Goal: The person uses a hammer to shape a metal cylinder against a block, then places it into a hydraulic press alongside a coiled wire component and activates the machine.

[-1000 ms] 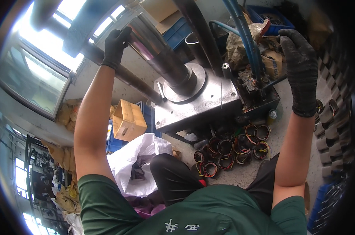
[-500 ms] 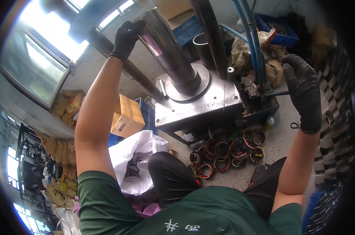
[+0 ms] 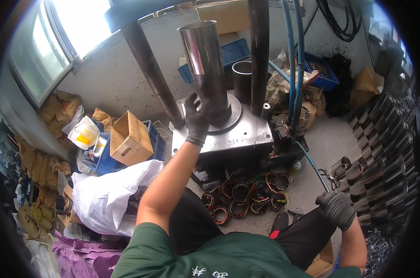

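My left hand [image 3: 197,119], in a black glove, reaches over the metal base plate [image 3: 240,139] beside the tall cylinder. Its fingers are bent but apart, close to a short bright metal pin [image 3: 183,111]; whether they touch it I cannot tell. The cylinder stands upright on a round disc [image 3: 234,116], with a shiny metal sleeve [image 3: 201,48] around its upper part. My right hand [image 3: 336,209], also gloved, is closed around the end of a long metal lever [image 3: 312,166]. That lever slopes down toward me from the machine's right side.
Two dark columns [image 3: 150,69] [image 3: 258,55] and blue hoses [image 3: 299,69] rise around the plate. Several wound stator rings [image 3: 240,192] lie below on the floor. Left are a cardboard box [image 3: 132,139] and white sack [image 3: 110,194]; stacked metal sleeves [image 3: 381,171] line the right.
My left hand has come down from the sleeve's upper part to the plate. My right hand has lowered and closed on the lever, which now slopes downward.
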`<move>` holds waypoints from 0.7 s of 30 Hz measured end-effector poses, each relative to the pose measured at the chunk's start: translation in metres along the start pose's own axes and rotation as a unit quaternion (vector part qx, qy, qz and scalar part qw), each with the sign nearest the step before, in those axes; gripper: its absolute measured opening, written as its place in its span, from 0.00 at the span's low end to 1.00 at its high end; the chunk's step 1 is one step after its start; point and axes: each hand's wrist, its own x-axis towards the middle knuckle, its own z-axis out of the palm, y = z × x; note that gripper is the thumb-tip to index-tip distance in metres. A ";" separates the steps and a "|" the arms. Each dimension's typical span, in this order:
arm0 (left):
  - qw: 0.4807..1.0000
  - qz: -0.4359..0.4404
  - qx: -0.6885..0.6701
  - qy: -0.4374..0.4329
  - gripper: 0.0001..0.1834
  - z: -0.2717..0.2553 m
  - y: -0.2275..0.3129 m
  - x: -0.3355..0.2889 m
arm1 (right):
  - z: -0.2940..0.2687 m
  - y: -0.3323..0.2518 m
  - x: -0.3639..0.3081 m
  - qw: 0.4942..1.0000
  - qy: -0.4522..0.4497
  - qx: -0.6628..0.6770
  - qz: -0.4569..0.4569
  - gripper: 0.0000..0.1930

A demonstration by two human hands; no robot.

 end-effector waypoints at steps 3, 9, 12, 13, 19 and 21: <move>0.992 -0.116 0.037 -0.018 0.33 -0.024 -0.055 -0.049 | 0.022 -0.009 0.001 1.000 -0.011 0.003 0.025 0.07; 0.971 0.012 0.235 -0.049 0.33 -0.022 -0.050 -0.047 | 0.015 -0.027 0.001 0.995 0.021 0.018 0.097 0.09; 0.971 -0.015 0.229 -0.062 0.37 -0.024 -0.056 -0.038 | 0.017 -0.029 0.001 0.991 0.007 0.038 0.125 0.10; 0.974 -0.023 0.218 -0.064 0.38 -0.025 -0.059 -0.036 | 0.017 -0.030 0.002 0.990 0.015 0.046 0.133 0.10; 0.974 -0.066 0.208 -0.060 0.43 -0.016 -0.031 -0.032 | 0.017 -0.043 0.010 0.978 0.049 0.078 0.186 0.11; 0.975 -0.075 0.197 -0.069 0.43 -0.015 -0.018 -0.032 | 0.018 -0.044 0.008 0.976 0.050 0.067 0.203 0.11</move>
